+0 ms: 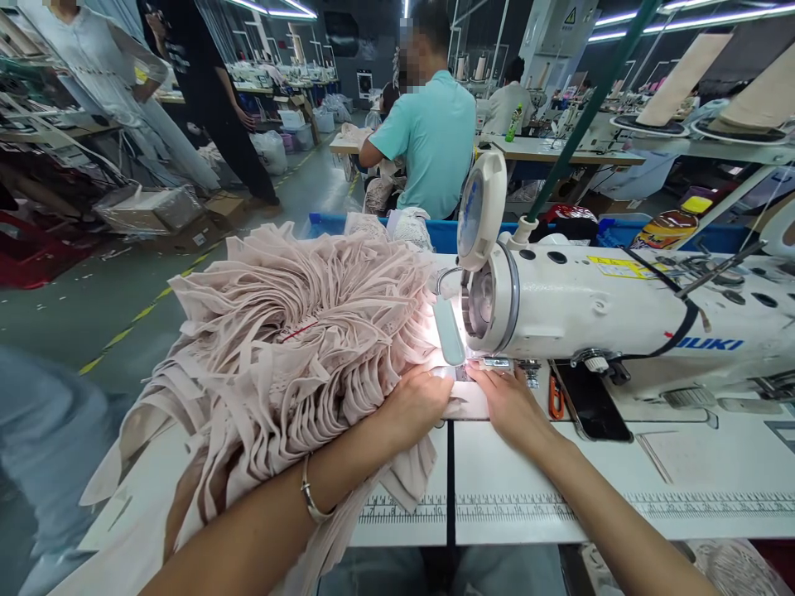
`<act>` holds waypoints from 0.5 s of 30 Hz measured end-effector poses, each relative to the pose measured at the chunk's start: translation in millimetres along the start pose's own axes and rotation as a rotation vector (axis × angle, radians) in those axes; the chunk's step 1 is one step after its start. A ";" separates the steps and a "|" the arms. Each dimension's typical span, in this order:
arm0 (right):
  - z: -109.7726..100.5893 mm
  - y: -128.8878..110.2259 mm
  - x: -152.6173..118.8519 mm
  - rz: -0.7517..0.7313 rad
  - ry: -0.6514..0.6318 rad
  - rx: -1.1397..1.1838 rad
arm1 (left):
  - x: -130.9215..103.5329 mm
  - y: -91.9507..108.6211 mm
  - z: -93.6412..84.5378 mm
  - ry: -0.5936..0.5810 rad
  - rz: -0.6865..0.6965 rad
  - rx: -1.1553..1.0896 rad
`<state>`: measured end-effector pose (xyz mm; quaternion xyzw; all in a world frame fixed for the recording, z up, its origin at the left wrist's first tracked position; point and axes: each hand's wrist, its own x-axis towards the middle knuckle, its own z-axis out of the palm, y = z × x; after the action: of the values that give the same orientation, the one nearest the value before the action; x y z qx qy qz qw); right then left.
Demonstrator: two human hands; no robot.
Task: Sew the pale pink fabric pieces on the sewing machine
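Note:
A white sewing machine (pixel 559 290) stands on the worktable, its lamp lighting the area around the needle. Beneath the needle lies a pale pink fabric piece (pixel 469 403). My left hand (pixel 422 401) is closed on this fabric just left of the presser foot, its thumb toward the needle. From the right, my right hand (pixel 508 399) grips the same fabric, fingertips close to the foot; some of its fingers are hard to make out. A large heap of gathered pale pink fabric pieces (pixel 298 314) lies left of the machine, partly behind my left forearm.
Right of my right hand are an orange thread snipper (pixel 556 397) and a dark phone (pixel 596 401). A ruler strip (pixel 527 507) runs along the table's front. Thread cones (pixel 683 79) stand above. A person in a turquoise shirt (pixel 438 141) sits ahead; others stand at left.

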<state>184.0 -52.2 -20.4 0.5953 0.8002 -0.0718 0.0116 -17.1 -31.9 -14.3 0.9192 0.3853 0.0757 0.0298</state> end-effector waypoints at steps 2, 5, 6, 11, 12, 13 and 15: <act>-3.5 -2.4 1.4 0.045 -0.001 0.005 | 0.2 3.1 -6.3 -0.094 -0.152 0.043; -9.8 -6.1 5.0 0.160 -0.053 -0.014 | 1.5 5.3 -11.7 -0.173 -0.267 0.078; -11.9 -7.3 6.2 0.191 -0.076 -0.020 | 2.8 5.2 -12.0 -0.192 -0.275 0.081; -16.8 -13.1 8.3 0.222 -0.028 -0.072 | 17.8 1.9 -11.3 -0.258 -0.296 0.075; -16.7 -14.5 8.2 0.214 -0.011 -0.096 | 21.6 1.1 -12.0 -0.260 -0.292 0.068; -16.5 -15.8 8.0 0.204 -0.005 -0.115 | 25.2 0.5 -13.2 -0.259 -0.287 0.061; -15.6 -17.4 7.7 0.175 -0.021 -0.134 | 30.8 -0.3 -16.0 -0.254 -0.284 0.047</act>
<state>166.1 -47.8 -4.0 0.6601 0.7479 -0.0228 0.0660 1.4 -9.8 5.1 0.8581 0.5061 -0.0549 0.0673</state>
